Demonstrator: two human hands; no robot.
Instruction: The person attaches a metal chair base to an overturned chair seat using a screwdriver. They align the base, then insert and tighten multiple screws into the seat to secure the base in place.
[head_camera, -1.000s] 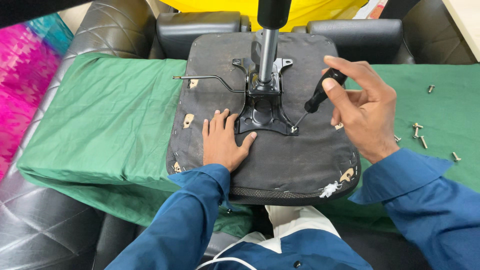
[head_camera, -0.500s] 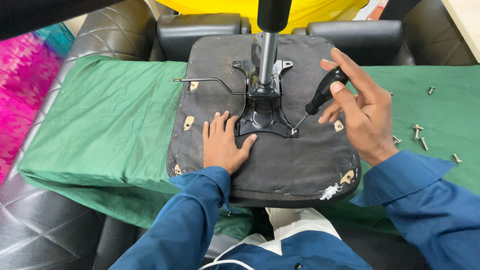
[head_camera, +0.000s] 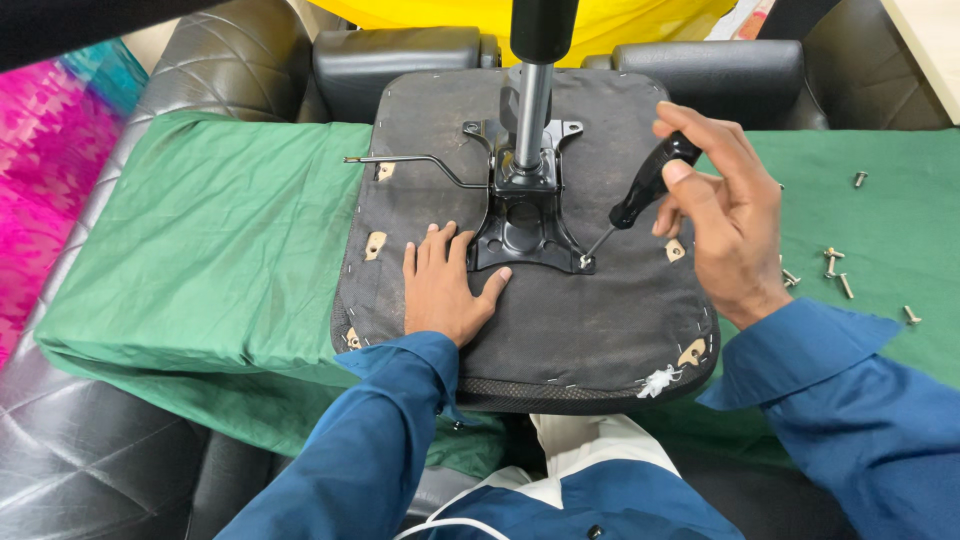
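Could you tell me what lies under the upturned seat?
A green cloth spread over black cushions shows around the seat. What lies directly beneath it is covered.

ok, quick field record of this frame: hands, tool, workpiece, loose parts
left hand: left hand flat on the seat underside, beside the metal bracket
right hand: right hand gripping the screwdriver
tool tip: at the bracket's right near corner
workpiece: upturned chair seat on green cloth, gas-lift column upright
loose parts: screws on the cloth, right of the seat
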